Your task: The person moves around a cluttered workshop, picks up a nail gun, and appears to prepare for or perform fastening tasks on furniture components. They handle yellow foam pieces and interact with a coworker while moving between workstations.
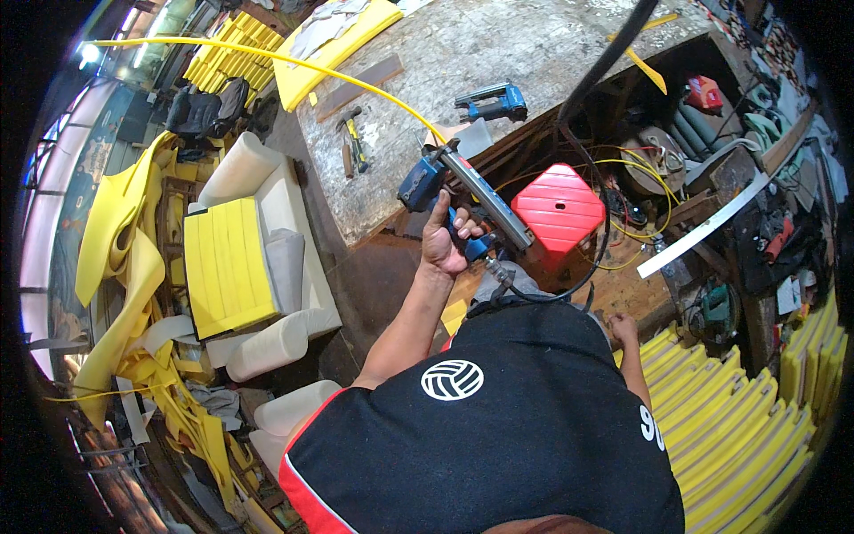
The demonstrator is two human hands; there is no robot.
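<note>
My left hand [445,247] is closed round the blue handle of a pneumatic staple gun [485,196], held up beside the workbench's near edge. The tool's long metal magazine slants down to the right, and an air hose fitting [500,271] sits at the handle's lower end. Just right of the tool stands a red plastic stool [559,191] with a small slot in its seat. Lower, at my right side, hangs my right hand [623,327]. Its fingers are small and partly hidden, so whether they hold anything cannot be made out.
On the worn workbench [382,191] lie a second blue staple gun [491,102] and a hammer [357,147]. A cream sofa [302,240] with a yellow panel [227,267] stands left. Stacked yellow padded pieces [721,427] fill the lower right. A dark hose [594,80] hangs overhead.
</note>
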